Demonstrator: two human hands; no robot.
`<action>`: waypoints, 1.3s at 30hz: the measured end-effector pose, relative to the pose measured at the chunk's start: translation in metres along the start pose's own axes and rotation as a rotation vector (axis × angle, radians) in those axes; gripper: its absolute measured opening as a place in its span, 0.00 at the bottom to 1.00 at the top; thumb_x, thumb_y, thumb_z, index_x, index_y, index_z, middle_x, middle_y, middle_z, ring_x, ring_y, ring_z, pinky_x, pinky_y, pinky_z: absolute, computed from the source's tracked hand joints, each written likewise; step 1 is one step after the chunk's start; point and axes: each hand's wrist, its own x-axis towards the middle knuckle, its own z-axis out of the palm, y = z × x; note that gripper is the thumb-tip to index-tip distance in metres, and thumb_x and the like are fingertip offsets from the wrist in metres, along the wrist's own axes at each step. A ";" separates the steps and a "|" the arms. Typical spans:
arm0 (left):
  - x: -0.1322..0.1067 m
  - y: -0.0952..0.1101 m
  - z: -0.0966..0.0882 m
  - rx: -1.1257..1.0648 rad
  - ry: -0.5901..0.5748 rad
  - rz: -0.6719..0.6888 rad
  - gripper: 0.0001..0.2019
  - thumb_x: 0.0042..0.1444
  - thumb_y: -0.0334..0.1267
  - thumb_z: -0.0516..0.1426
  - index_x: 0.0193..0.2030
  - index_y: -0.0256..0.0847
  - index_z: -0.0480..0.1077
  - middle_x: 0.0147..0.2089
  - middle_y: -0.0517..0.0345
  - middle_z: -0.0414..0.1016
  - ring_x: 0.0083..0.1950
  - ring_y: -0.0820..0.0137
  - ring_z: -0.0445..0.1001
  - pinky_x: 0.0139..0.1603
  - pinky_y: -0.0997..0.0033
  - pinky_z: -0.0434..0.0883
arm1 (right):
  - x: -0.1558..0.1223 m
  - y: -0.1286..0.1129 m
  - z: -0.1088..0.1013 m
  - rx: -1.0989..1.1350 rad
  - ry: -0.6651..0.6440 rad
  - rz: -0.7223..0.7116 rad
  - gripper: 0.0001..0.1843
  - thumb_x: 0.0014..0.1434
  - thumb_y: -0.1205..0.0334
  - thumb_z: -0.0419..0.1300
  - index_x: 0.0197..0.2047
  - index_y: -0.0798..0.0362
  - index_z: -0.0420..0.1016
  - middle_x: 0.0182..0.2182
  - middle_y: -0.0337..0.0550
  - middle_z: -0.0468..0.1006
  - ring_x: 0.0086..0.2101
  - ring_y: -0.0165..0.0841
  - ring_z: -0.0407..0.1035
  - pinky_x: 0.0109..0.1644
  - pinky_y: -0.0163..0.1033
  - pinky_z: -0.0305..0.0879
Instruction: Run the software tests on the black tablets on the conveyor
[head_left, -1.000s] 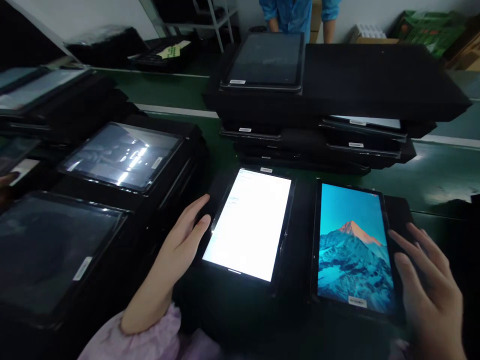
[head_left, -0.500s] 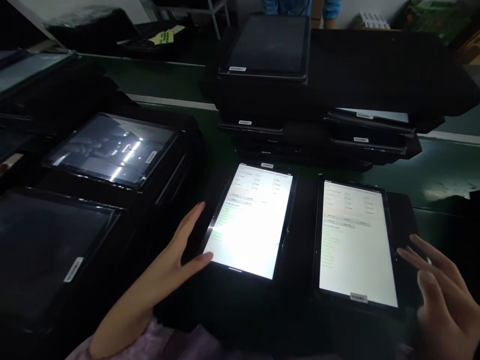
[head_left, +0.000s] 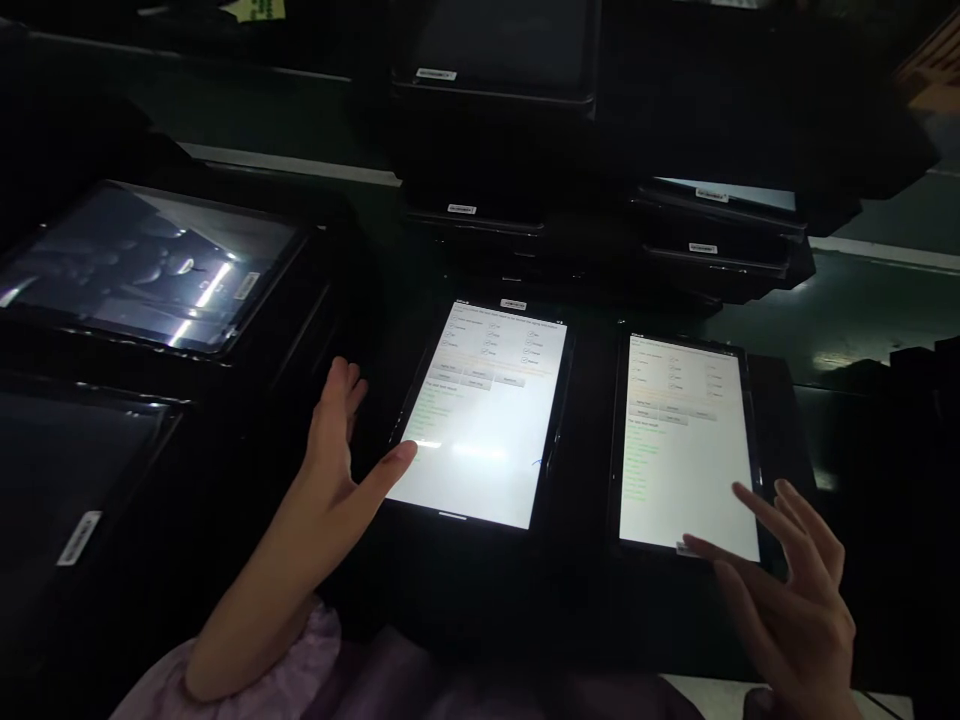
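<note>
Left lit tablet [head_left: 480,450], a flat black-rimmed rectangle with a glowing white screen, lies face up in the near middle of the scene; the right lit tablet [head_left: 686,470], of the same build, lies to its right across a dark gap. Both screens show ticked boxes at the far end, then grey buttons, then lines of green text (too small to read with confidence).

The person's left hand [head_left: 337,470] is spread and grasps nothing: its thumb tip overlaps the left edge of the left lit tablet, while the fingers point up and away. The right hand [head_left: 795,580] is likewise loose, one fingertip over the small white printed label [head_left: 683,549] at the near edge of the right lit tablet and another over its screen; whether either hand touches the glass, one cannot tell. A gathered lilac fabric sleeve [head_left: 307,660] covers the left forearm.

Farther left lies a dark glossy tablet with bright reflections [head_left: 142,265], and nearer on the left a black-screened tablet [head_left: 60,470]. At the far side, another dark tablet with a white label [head_left: 495,50] rests on a black stack [head_left: 675,130].
</note>
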 end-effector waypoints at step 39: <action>-0.015 -0.008 -0.025 -0.073 -0.234 -0.128 0.50 0.63 0.62 0.66 0.85 0.56 0.49 0.90 0.59 0.39 0.89 0.49 0.37 0.86 0.42 0.48 | 0.023 -0.033 0.005 -0.014 -0.112 0.013 0.31 0.74 0.70 0.60 0.71 0.26 0.74 0.79 0.29 0.60 0.79 0.54 0.48 0.77 0.69 0.55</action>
